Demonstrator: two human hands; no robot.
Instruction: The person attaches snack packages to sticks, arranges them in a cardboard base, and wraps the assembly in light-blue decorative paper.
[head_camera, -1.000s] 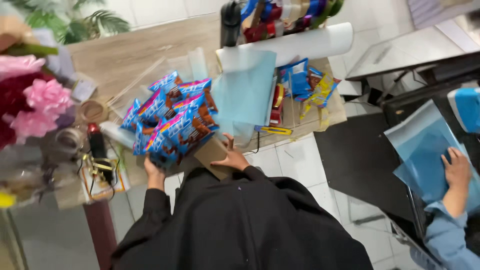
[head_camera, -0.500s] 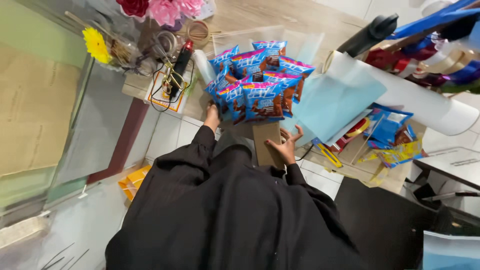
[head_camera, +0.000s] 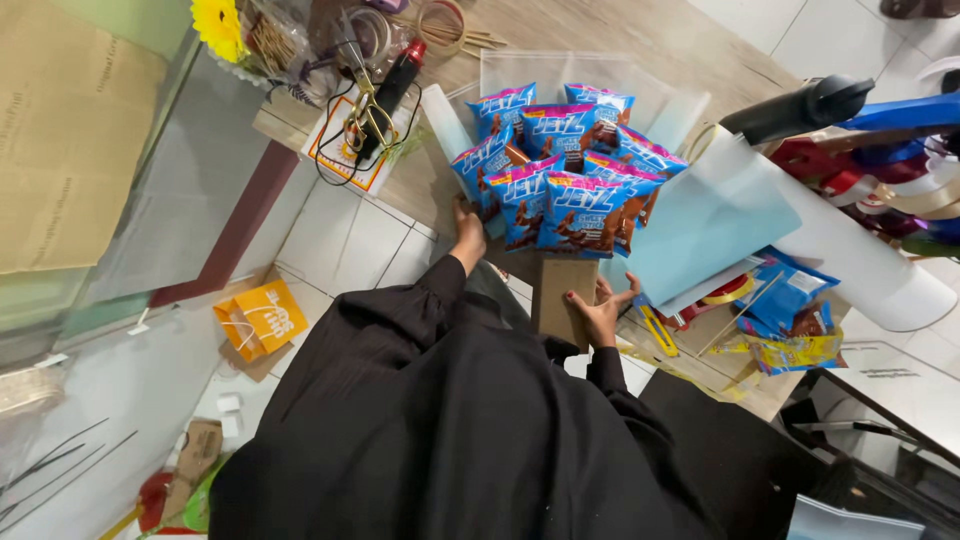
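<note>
Both hands' grips close on a glossy snack-bag bouquet (head_camera: 560, 180) with cardboard stem.

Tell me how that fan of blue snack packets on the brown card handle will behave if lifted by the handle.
The snack packets look puffy and light, yet they spread wide above the narrow card handle, so it probably tips top-heavy. Glossy film may slide. The right hand steadies the handle; the left hand supports the packets.

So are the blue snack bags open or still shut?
Shut, as far as shows: the blue snack bags look puffed and whole, fanned out above the brown cardboard handle. Nothing spills out.
</note>
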